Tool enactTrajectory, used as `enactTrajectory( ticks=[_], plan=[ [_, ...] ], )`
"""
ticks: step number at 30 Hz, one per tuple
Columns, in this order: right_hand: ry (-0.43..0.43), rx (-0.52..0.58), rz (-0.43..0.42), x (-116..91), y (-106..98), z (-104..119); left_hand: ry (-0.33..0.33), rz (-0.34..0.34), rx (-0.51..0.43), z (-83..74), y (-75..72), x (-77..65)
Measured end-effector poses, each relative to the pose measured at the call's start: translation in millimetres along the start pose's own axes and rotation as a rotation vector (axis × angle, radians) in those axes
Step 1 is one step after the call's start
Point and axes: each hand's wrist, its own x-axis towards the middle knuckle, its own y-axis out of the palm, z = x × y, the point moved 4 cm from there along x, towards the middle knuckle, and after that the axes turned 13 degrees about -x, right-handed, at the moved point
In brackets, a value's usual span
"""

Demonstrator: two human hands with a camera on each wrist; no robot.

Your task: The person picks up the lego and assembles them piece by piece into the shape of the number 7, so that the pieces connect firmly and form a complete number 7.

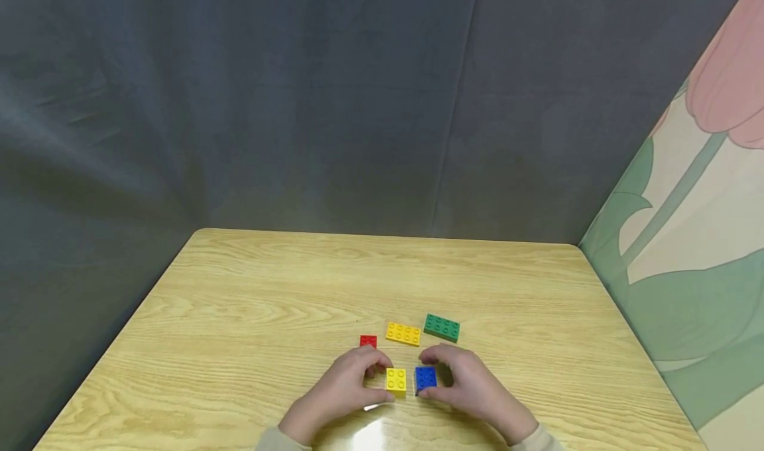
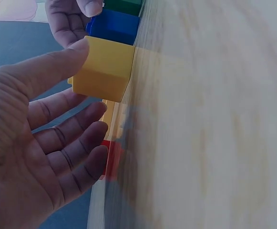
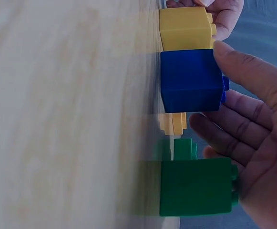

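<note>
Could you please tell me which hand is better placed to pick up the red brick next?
Probably the left hand: it is close beside the red brick, while the right hand is farther off, at the blue brick. The left would likely need to leave the small yellow brick first.

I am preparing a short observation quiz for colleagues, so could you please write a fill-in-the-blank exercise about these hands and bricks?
1. In the head view, between the left hand and the right hand, the square yellow brick is to the ____ of the square blue brick.
2. Of those two bricks, the one nearest the right hand is ____.
3. Of the red brick, long yellow brick and long green brick, the farthest right in the head view is ____.

Missing words: left; blue; green.
</note>
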Motion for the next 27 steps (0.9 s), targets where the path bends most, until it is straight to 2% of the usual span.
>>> enactTrajectory(
  ticks=[11,20,27],
  plan=[
    [-0.032,-0.034,0.021,1.2,-0.5,0.2,0.001,-0.013,0.012,-0.2,0.2,0.6],
    [-0.019,-0.061,0.057,3.0,0.1,0.0,-0.009,-0.01,0.022,-0.2,0.4,1.6],
    [-0.019,-0.049,0.034,3.0,0.4,0.4,-0.022,0.0,0.017,-2.0,-0.1,1.2]
  ],
)
